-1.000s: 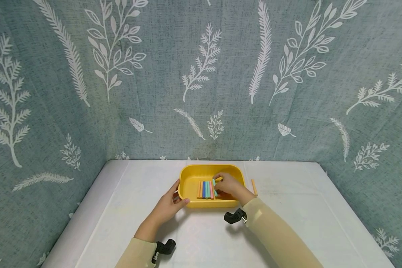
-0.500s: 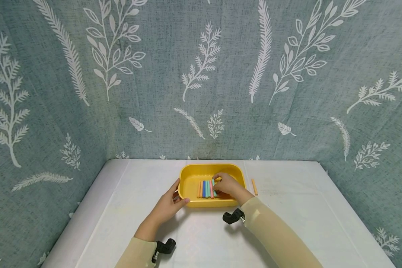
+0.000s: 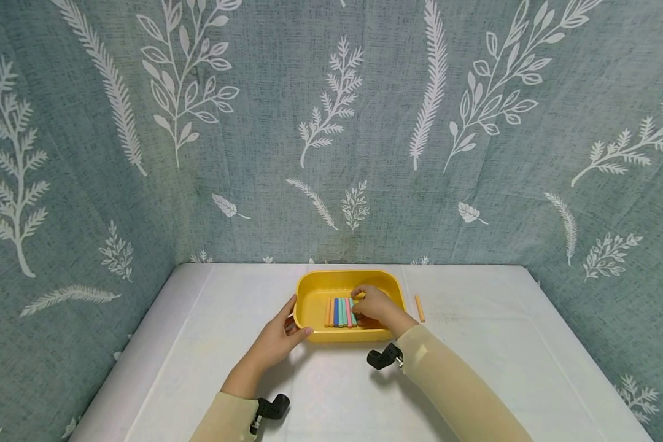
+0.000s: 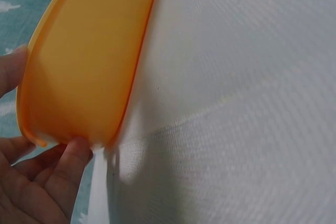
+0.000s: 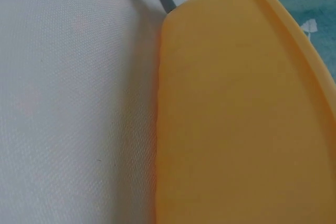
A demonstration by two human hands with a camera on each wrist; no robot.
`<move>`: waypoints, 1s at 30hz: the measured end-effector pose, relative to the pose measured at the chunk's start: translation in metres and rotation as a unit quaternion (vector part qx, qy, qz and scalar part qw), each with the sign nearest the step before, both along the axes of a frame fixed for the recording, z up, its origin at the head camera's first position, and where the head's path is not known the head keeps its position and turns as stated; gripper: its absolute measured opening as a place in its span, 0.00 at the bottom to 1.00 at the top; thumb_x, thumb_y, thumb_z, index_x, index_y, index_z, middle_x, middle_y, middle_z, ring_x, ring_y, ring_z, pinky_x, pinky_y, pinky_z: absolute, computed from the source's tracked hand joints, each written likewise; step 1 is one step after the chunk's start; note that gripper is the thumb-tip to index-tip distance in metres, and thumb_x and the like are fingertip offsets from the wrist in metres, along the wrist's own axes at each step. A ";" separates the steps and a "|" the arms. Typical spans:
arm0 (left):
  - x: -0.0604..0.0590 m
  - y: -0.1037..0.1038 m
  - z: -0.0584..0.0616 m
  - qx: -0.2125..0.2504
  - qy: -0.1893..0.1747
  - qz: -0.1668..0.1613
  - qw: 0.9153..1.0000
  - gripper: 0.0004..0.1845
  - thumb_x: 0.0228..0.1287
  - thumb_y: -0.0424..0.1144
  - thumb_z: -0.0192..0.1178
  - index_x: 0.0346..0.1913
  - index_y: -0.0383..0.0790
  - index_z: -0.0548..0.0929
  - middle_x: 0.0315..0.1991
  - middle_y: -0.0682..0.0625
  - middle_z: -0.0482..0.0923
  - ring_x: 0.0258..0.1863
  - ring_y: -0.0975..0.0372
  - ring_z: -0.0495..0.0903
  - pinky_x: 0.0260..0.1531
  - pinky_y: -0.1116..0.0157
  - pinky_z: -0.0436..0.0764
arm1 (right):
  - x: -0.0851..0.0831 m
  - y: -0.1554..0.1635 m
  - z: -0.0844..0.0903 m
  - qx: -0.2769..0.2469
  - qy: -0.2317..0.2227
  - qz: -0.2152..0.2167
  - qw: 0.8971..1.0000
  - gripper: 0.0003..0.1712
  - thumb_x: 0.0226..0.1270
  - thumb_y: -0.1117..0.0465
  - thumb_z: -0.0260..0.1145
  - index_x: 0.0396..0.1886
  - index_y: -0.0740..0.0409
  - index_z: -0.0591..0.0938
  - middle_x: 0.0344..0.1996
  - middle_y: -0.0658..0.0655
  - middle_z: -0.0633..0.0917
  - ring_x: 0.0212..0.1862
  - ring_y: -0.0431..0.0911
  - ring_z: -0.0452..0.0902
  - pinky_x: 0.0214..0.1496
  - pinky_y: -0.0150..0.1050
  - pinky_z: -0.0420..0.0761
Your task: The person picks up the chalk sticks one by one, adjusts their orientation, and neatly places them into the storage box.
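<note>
Inside a yellow tray point(image 3: 309, 316), a row of colored chalk sticks point(image 3: 337, 313) lies side by side in orange, blue, green and pink. My left hand point(image 3: 279, 337) grips the tray's left end, thumb over the rim; the left wrist view shows its fingers point(image 4: 73, 161) against the outside of the wall. My right hand point(image 3: 378, 305) reaches into the tray, thumb and finger pinching the green chalk stick point(image 3: 353, 302) at the row's right end. The right hand partly covers that stick. In the right wrist view the tray's outer wall point(image 5: 236, 108) hides the right hand's work.
A single orange chalk stick point(image 3: 420, 309) lies on the white tablecloth point(image 3: 492, 344), to the right of the tray. Behind the table hangs a blue-green leaf-patterned curtain point(image 3: 265, 202), which also runs along both sides.
The green chalk stick has shifted slightly left and straightened against the pink one, with my right hand on it. My left hand and the tray have stayed put.
</note>
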State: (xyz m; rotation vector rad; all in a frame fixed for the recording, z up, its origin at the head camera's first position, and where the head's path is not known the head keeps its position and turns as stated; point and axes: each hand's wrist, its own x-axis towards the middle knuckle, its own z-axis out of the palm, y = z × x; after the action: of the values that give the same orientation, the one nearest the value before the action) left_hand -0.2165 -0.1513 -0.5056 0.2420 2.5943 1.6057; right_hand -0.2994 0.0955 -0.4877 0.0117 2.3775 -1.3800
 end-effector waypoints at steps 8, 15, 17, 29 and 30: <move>0.001 0.000 0.001 0.002 0.002 -0.001 1.000 0.48 0.68 0.42 0.67 0.81 0.41 0.48 0.77 0.39 0.55 0.71 0.46 0.66 0.66 0.55 0.72 | 0.000 0.005 0.002 -0.033 -0.013 -0.001 0.999 0.25 0.65 0.69 0.67 0.62 0.62 0.74 0.32 0.61 0.81 0.25 0.46 0.78 0.27 0.36 0.85; 0.001 0.000 0.001 -0.001 -0.001 0.001 1.000 0.48 0.68 0.43 0.67 0.81 0.41 0.47 0.77 0.39 0.55 0.71 0.46 0.66 0.66 0.55 0.72 | 0.000 0.009 0.003 -0.042 -0.025 -0.006 0.999 0.24 0.67 0.70 0.65 0.62 0.61 0.74 0.31 0.61 0.81 0.24 0.46 0.77 0.26 0.36 0.85; 0.001 0.000 0.001 -0.002 0.000 0.001 1.000 0.48 0.68 0.43 0.66 0.81 0.41 0.48 0.77 0.39 0.56 0.71 0.46 0.66 0.66 0.54 0.72 | 0.000 0.009 0.003 -0.037 -0.021 -0.003 0.999 0.24 0.67 0.70 0.65 0.62 0.62 0.74 0.31 0.61 0.81 0.24 0.46 0.77 0.26 0.35 0.84; 0.002 -0.001 0.000 0.003 -0.001 -0.003 1.000 0.48 0.68 0.44 0.66 0.81 0.42 0.48 0.77 0.39 0.55 0.71 0.46 0.66 0.66 0.54 0.72 | 0.001 0.019 0.023 -0.023 0.003 0.012 1.000 0.23 0.70 0.70 0.63 0.63 0.64 0.75 0.37 0.63 0.79 0.31 0.50 0.81 0.35 0.41 0.87; 0.002 -0.002 0.000 0.003 -0.002 -0.002 1.000 0.48 0.68 0.44 0.67 0.81 0.42 0.48 0.77 0.39 0.55 0.71 0.46 0.66 0.66 0.54 0.72 | 0.001 0.022 0.027 -0.021 0.007 0.015 1.000 0.22 0.71 0.70 0.63 0.63 0.64 0.75 0.38 0.63 0.79 0.32 0.51 0.81 0.37 0.42 0.88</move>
State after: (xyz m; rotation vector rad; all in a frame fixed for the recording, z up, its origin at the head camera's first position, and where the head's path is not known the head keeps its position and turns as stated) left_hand -0.2146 -0.1529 -0.5059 0.2457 2.5854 1.6104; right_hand -0.2983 0.1177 -0.4608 -0.0452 2.3510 -1.4202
